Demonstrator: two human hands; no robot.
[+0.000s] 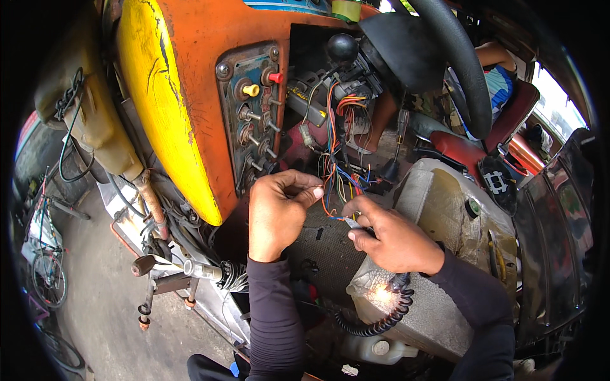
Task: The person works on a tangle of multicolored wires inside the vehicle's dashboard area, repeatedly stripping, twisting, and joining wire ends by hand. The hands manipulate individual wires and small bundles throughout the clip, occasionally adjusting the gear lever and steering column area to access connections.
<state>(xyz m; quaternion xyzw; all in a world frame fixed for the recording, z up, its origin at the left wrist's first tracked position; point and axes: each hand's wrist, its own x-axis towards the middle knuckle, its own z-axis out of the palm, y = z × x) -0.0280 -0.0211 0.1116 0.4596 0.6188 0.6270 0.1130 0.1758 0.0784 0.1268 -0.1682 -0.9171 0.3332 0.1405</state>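
Observation:
My left hand (277,213) is closed, thumb and forefinger pinched on a thin wire beside a loose bundle of coloured wires (332,149). The bundle hangs down from under the steering column. To its right, my right hand (395,238) is closed around a small silver-tipped thing (351,222), which meets the ends of thin blue and orange wires; its kind is hidden by my fingers. Just below that hand a small lamp glows (383,293) next to a black coiled cord (401,308). Whether my right hand holds the lamp too, I cannot tell.
An orange panel (197,63) with a yellow edge carries a switch plate (251,117) at left. The steering wheel (473,70) and a person on a red seat (502,82) are at upper right. A worn grey cover (432,305) lies right; a bicycle (47,273) stands far left.

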